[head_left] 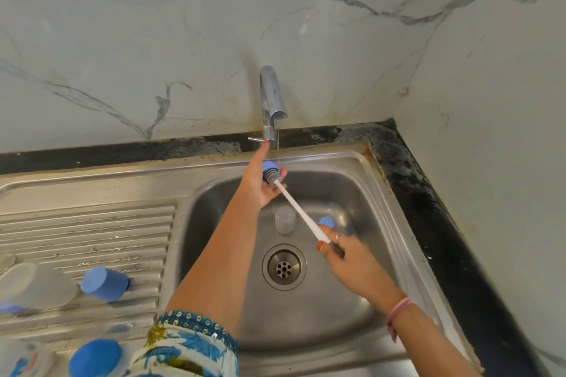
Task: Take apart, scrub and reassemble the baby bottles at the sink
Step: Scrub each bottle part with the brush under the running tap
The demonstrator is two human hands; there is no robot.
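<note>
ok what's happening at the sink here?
A person is scrubbing a blue bottle ring under a thin trickle from the tap. The left hand holds the ring; the right hand works a white brush into it. A clear part and a blue part sit in the basin; more bottle parts wait on the drainboard.

Beneath the hands, the sink (352, 180) is dull, scratched steel; the tap (271, 101) just beyond the left fingertips is shiny chrome.

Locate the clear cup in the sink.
The clear cup stands in the sink basin, just beyond the drain and under the brush handle.
</note>
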